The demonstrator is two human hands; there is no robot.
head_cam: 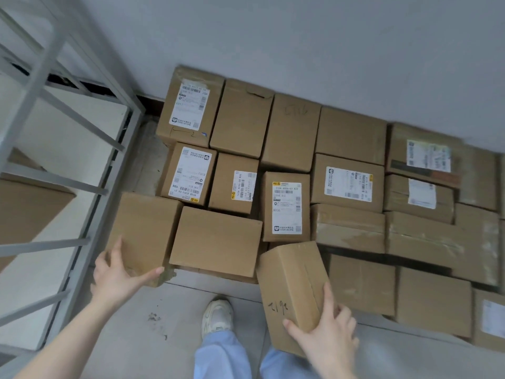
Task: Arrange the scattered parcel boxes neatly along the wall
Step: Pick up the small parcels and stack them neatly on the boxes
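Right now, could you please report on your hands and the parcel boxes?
Left hand grips plain brown cardboard box beside grey metal rack. Right hand holds tilted pen-marked brown carton. White shoe beside it.

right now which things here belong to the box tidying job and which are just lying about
Job: marked box held in the right hand; plain box gripped at its corner by the left hand; rows of boxes by the wall.
Just there: metal rack; white shoe.
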